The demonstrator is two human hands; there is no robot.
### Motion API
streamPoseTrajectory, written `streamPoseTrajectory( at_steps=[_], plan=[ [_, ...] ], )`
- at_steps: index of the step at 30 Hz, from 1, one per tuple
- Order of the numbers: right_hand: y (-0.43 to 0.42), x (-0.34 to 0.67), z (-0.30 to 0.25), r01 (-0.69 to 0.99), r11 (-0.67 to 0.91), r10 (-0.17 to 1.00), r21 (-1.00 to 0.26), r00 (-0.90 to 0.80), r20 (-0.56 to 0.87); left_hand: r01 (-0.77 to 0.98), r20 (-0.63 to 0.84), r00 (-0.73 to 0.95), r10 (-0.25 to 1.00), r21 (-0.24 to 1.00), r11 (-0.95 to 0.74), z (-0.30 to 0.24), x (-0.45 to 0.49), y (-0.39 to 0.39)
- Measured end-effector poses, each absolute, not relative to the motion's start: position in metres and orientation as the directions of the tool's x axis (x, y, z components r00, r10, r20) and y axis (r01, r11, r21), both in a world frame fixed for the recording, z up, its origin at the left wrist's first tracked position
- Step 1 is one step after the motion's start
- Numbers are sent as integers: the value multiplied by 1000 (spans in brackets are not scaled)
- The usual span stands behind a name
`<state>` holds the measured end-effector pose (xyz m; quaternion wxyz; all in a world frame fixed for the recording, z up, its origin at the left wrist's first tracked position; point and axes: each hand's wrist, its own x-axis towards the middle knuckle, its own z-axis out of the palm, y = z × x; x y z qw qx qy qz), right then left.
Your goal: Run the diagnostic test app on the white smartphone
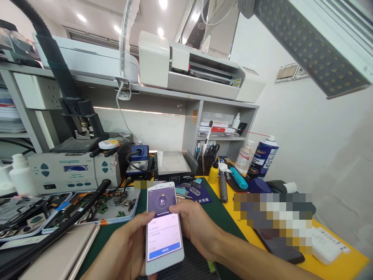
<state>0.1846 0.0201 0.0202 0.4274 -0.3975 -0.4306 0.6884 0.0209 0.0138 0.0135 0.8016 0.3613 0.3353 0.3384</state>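
We see a grey shelf unit (192, 136) at the far side, a green mat (215, 212) nearer to us, and a rework station (75, 169) on the left. At near centre, our left hand (131, 237) and right hand (198, 225) clasp a white smartphone (163, 229) by its long edges, both thumbs (175, 209) over its lit screen (163, 237). Farther right stands a yellow bottle (213, 175).
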Motion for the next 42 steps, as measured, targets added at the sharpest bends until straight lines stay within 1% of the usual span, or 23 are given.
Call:
streamPoseTrajectory(
  at_steps=[3, 9, 18, 31, 42],
  plan=[
    [21, 185, 18, -244, -264, 936, -933, -300, -186, -294, -299, 551, 779, 804, 516, 16, 23, 14],
    [22, 186, 18, -229, -245, 932, -942, -324, -164, -341, -294, 564, 772, 768, 542, 10, 22, 18],
    [23, 185, 16, -250, -260, 935, -933, -306, -178, -338, -290, 556, 779, 777, 531, 12, 24, 16],
    [22, 184, 17, -240, -264, 938, -934, -291, -191, -327, -281, 563, 777, 788, 522, 12, 23, 16],
    [22, 184, 15, -243, -267, 935, -933, -299, -190, -328, -308, 543, 781, 778, 535, 14, 24, 15]
  ],
)
